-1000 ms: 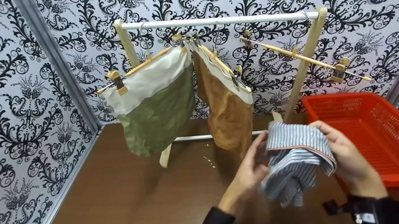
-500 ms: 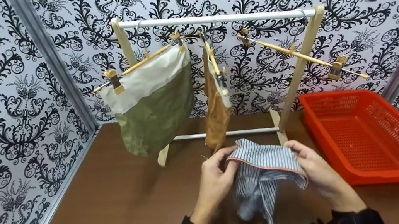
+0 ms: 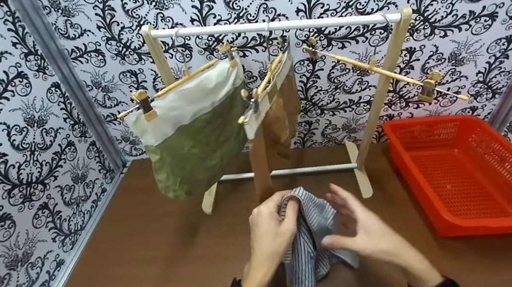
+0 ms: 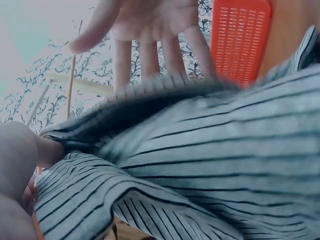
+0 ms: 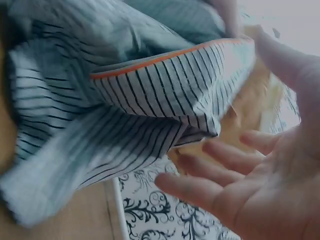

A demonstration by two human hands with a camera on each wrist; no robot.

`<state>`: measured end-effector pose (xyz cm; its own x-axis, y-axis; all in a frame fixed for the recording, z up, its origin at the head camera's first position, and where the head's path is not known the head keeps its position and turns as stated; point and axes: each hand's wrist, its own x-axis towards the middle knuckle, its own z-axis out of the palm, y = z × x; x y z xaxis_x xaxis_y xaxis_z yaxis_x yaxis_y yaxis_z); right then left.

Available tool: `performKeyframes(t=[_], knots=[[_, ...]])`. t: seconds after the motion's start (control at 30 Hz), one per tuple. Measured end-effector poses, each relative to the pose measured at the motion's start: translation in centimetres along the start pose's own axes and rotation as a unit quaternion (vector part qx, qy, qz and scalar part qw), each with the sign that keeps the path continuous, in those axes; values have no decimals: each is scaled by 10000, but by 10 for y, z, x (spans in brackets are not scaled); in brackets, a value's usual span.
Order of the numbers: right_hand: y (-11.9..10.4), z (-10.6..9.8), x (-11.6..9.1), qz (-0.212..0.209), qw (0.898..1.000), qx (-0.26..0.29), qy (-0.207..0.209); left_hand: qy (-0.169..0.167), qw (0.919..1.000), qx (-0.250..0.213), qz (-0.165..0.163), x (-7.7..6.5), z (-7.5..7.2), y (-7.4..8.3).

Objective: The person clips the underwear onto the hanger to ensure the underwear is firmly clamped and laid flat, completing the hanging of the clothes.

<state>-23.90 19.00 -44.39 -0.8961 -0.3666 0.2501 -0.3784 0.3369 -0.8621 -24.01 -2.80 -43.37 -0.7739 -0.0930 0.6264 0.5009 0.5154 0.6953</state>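
Observation:
A blue-and-white striped cloth [image 3: 303, 269] hangs bunched below my left hand [image 3: 269, 234], which pinches its upper edge between thumb and fingers. In the right wrist view an orange trim runs along the edge of the striped cloth [image 5: 155, 92]. Just right of it is my right hand [image 3: 368, 230], its fingers spread and the thumb apart, gripping nothing. The left wrist view has the right hand [image 4: 155, 22] beyond the cloth, palm showing. Folds hide most of the cloth's shape. Behind the hands, a brown cloth with a pale top [image 3: 276, 110] hangs from a clip hanger.
A rack with a white rail [image 3: 319, 23] stands against the patterned wall. On its left hangs a green-and-white cloth [image 3: 195, 137]; on its right, a bare clip hanger [image 3: 386, 70]. The red plastic basket [image 3: 446, 217] sits on the brown table [image 3: 143, 264] at right.
Both hands have moved left with the striped cloth. My right hand has let go of its side and spread its fingers. The brown cloth has swung round on its hanger.

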Motion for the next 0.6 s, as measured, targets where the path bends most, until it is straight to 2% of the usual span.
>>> performKeyframes(t=[0.17, 0.3, 0.43, 0.53, 0.6], knots=[[4, 27, -1, -273, 9964, -759, 277, -29, 9999, 113, 99, -2, -2, 6], [7, 40, -2, -619, 9899, -1116, 613, -37, 9995, 82, 316, -4, -1, 12], [10, 44, -1, -1061, 9779, -1456, 1065, -99, 9985, -31, 537, -5, -2, 16], [10, 43, -1, -1298, 9711, -1616, 1182, -147, 9980, -30, 609, -5, -4, 18], [9, 41, -1, -1359, 9702, -1619, 1182, -172, 9979, -3, 626, -4, -6, 19]])
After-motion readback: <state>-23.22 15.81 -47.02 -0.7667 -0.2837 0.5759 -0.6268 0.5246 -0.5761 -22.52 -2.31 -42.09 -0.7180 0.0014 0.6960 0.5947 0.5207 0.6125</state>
